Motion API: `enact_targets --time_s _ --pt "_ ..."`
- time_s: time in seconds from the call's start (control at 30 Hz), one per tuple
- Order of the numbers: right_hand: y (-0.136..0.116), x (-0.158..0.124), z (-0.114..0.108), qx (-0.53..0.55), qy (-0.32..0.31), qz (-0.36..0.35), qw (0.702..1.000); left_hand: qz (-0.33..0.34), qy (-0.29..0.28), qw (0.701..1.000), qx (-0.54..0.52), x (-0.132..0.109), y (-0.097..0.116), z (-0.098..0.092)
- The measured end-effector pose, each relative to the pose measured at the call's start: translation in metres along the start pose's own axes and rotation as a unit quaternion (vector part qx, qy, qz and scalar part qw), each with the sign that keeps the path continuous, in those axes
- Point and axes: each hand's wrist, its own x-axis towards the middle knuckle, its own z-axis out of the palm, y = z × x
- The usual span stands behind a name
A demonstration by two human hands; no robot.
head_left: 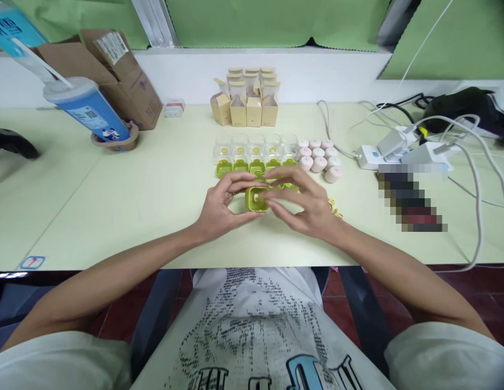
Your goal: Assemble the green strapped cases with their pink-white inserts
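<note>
A small green square case (257,200), its hollow side facing me, is gripped between the thumb and fingers of my left hand (224,203). A small pale piece (256,198) shows inside it. My right hand (306,203) is at the case's right side with fingers spread, one fingertip reaching over the opening; whether it pinches anything is hard to see. Behind my hands stands a row of green cases (257,167) with clear lids (256,149) raised; my fingers partly hide the nearer ones. Small yellow pieces (335,208) lie beside my right wrist, partly covered.
Several pale pink round pieces (318,164) sit right of the cases. Small open cartons (254,111) stand behind. A blue tub (95,116) and cardboard box (133,89) are at left. A power strip (371,157) with white cables and a pixelated object (412,200) lie right.
</note>
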Motion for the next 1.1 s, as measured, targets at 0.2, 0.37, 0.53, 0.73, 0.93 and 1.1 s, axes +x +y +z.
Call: enact_targets --time_s 0.2,0.37,0.53,0.73,0.93,1.1 --pt "-0.002 -0.001 0.012 0.336 -0.037 0.341 0.877 0.134 0.017 0.98 0.149 0.004 -0.001 -0.001" --pt "0.002 0.003 0.008 0.37 -0.015 0.353 0.86 0.08 0.021 0.994 0.074 0.006 -0.002 0.0" --pt "0.0 0.003 0.004 0.377 -0.048 0.308 0.872 -0.063 -0.044 0.996 -0.052 0.008 0.005 -0.002" --pt "-0.002 0.001 0.007 0.348 -0.049 0.265 0.898 -0.133 -0.093 0.983 -0.091 0.012 0.01 -0.006" --pt "0.001 0.003 0.003 0.361 -0.055 0.261 0.894 -0.117 -0.068 0.987 -0.086 0.012 0.008 -0.006" --pt "-0.003 0.004 0.002 0.394 -0.063 0.266 0.877 -0.083 -0.052 0.993 -0.061 0.011 0.008 -0.005"
